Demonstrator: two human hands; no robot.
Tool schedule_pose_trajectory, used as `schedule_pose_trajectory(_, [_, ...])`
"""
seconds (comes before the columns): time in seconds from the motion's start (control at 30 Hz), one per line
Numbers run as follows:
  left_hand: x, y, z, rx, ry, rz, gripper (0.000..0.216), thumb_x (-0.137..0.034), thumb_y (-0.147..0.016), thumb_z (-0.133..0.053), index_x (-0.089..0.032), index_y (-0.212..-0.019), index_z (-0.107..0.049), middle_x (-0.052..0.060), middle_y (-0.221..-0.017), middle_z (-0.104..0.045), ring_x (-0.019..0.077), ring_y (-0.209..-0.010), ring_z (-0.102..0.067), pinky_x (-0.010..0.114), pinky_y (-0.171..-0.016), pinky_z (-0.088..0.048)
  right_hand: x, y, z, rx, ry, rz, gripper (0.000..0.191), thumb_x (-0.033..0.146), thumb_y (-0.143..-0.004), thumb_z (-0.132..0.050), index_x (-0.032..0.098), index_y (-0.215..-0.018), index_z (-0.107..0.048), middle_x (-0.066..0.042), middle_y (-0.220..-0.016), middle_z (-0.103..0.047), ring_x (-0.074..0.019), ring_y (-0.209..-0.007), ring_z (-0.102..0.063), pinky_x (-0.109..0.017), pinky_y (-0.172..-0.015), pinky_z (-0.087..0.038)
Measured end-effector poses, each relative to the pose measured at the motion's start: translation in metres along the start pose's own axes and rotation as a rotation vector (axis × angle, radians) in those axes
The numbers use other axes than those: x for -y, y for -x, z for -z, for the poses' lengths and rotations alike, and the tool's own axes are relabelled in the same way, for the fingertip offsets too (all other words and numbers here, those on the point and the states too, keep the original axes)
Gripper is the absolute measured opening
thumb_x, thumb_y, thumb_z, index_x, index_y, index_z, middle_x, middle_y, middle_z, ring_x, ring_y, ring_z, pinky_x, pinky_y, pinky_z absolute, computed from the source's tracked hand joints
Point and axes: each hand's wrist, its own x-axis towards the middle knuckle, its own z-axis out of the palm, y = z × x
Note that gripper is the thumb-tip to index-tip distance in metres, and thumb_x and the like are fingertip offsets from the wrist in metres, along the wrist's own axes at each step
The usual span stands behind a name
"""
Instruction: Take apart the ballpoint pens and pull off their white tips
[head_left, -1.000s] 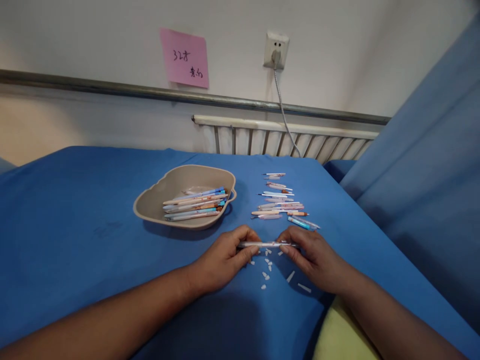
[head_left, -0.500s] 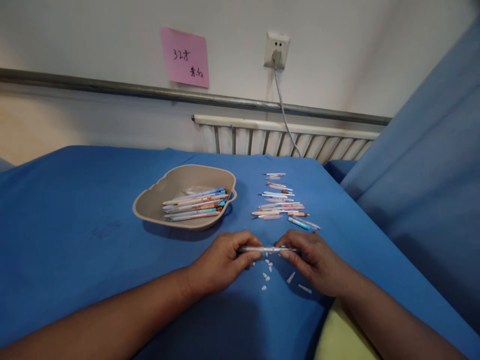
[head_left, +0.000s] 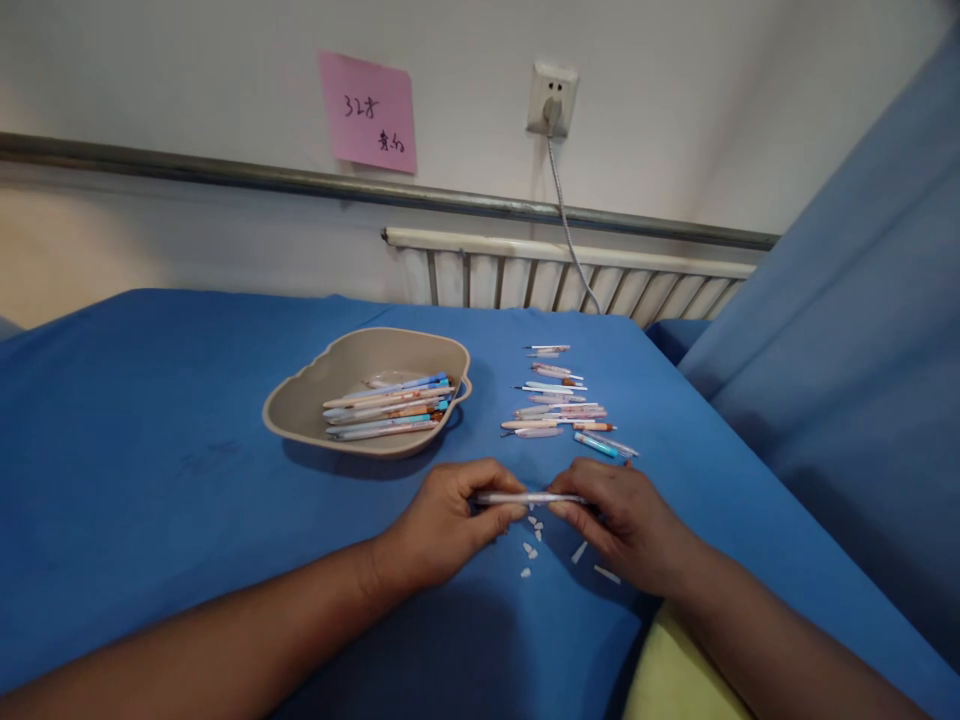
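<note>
Both my hands hold one thin clear pen (head_left: 529, 497) level above the blue cloth. My left hand (head_left: 450, 520) pinches its left end and my right hand (head_left: 622, 515) pinches its right end. Under the pen lie several small white pen bits (head_left: 534, 545) scattered on the cloth. Behind my hands, a row of pens and pen parts (head_left: 559, 405) lies spread out. To the left of it stands a beige tray (head_left: 315, 395) with several pens (head_left: 390, 405) stacked inside.
The blue cloth (head_left: 165, 430) covers the whole table. A blue-draped surface (head_left: 847, 330) rises at the right. A radiator (head_left: 562, 280) and rail run along the wall, with a pink note (head_left: 369, 112) and a socket with cable (head_left: 551, 100) above.
My hands have drawn slightly closer together along the pen and dropped a little toward me. Nothing else has moved.
</note>
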Motion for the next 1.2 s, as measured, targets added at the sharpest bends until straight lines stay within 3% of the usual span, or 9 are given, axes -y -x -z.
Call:
schedule_pose_trajectory(0.1, [-0.002,0.001,-0.001,-0.047,-0.077,-0.079,0.009,-0.023,-0.073,-0.065,-0.014,-0.075,-0.068,0.001,-0.070,-0.065,0.0126,-0.063,-0.057,0.022,-0.060,-0.045,0.002,-0.001,-0.002,0.036,0.066,-0.027,0.023,0.033,-0.096,-0.039,0.020,-0.087,-0.057,-0.001,-0.071,-0.060,-0.0135,-0.066,-0.056,-0.025,-0.059,-0.036])
schedule_pose_trajectory(0.23, [-0.006,0.003,-0.006,0.010,-0.109,-0.167,0.010,-0.024,-0.077,-0.063,-0.016,-0.078,-0.068,0.003,-0.075,-0.067,0.0139,-0.069,-0.059,0.023,-0.066,-0.045,0.008,-0.001,-0.005,0.094,0.017,-0.086,0.034,0.033,-0.097,-0.033,0.019,-0.074,-0.053,0.002,-0.058,-0.053,-0.0109,-0.053,-0.050,-0.023,-0.052,-0.032])
schedule_pose_trajectory(0.37, [-0.009,0.003,-0.009,-0.010,-0.084,-0.089,0.011,-0.024,-0.076,-0.064,-0.014,-0.079,-0.067,0.000,-0.068,-0.064,0.0120,-0.062,-0.055,0.021,-0.059,-0.042,0.012,0.001,-0.007,0.028,-0.127,-0.144,0.014,0.034,-0.091,-0.048,0.020,-0.093,-0.049,0.004,-0.063,-0.055,-0.0111,-0.054,-0.050,-0.022,-0.051,-0.033])
schedule_pose_trajectory(0.43, [-0.009,0.003,-0.008,-0.025,-0.051,-0.042,0.012,-0.025,-0.075,-0.065,-0.013,-0.079,-0.067,-0.001,-0.065,-0.062,0.0112,-0.060,-0.052,0.020,-0.056,-0.040,0.012,0.002,-0.008,-0.013,-0.137,-0.139,0.014,0.030,-0.086,-0.056,0.020,-0.093,-0.047,0.002,-0.069,-0.057,-0.0117,-0.058,-0.052,-0.022,-0.053,-0.035])
schedule_pose_trajectory(0.53, [-0.009,0.002,-0.007,-0.036,-0.014,0.002,0.012,-0.024,-0.074,-0.065,-0.013,-0.078,-0.067,-0.002,-0.064,-0.060,0.0103,-0.058,-0.050,0.019,-0.054,-0.039,0.010,0.003,-0.008,-0.030,-0.073,-0.081,0.004,0.024,-0.088,-0.051,0.020,-0.088,-0.050,-0.001,-0.077,-0.060,-0.0133,-0.066,-0.055,-0.024,-0.059,-0.038])
schedule_pose_trajectory(0.73, [-0.008,0.003,-0.008,0.015,0.005,0.001,0.011,-0.024,-0.073,-0.066,-0.013,-0.077,-0.068,-0.002,-0.065,-0.061,0.0110,-0.061,-0.051,0.020,-0.058,-0.040,0.009,0.001,-0.007,0.078,-0.026,-0.069,0.021,0.029,-0.096,-0.037,0.021,-0.091,-0.056,-0.001,-0.071,-0.061,-0.0139,-0.065,-0.058,-0.025,-0.059,-0.038])
schedule_pose_trajectory(0.9, [-0.007,0.001,-0.008,-0.014,0.031,0.039,0.011,-0.024,-0.074,-0.065,-0.013,-0.077,-0.066,-0.003,-0.063,-0.058,0.0097,-0.058,-0.049,0.019,-0.054,-0.038,0.009,0.002,-0.008,0.004,-0.061,-0.129,0.021,0.033,-0.085,-0.058,0.020,-0.099,-0.049,-0.002,-0.081,-0.062,-0.0150,-0.068,-0.056,-0.025,-0.059,-0.039])
schedule_pose_trajectory(1.0, [-0.006,0.001,-0.006,-0.019,0.026,0.024,0.011,-0.023,-0.074,-0.064,-0.013,-0.078,-0.066,-0.004,-0.063,-0.057,0.0091,-0.057,-0.048,0.018,-0.054,-0.038,0.008,0.001,-0.007,-0.035,-0.031,-0.070,0.006,0.025,-0.089,-0.051,0.020,-0.091,-0.051,-0.003,-0.081,-0.060,-0.0144,-0.070,-0.056,-0.025,-0.062,-0.039])
schedule_pose_trajectory(1.2, [-0.005,0.002,-0.005,0.018,-0.044,-0.027,0.012,-0.024,-0.076,-0.064,-0.013,-0.080,-0.068,-0.002,-0.067,-0.061,0.0103,-0.061,-0.052,0.019,-0.058,-0.039,0.009,0.000,-0.007,0.073,-0.054,-0.082,0.020,0.029,-0.096,-0.038,0.020,-0.097,-0.056,-0.001,-0.073,-0.061,-0.0134,-0.066,-0.057,-0.024,-0.061,-0.038])
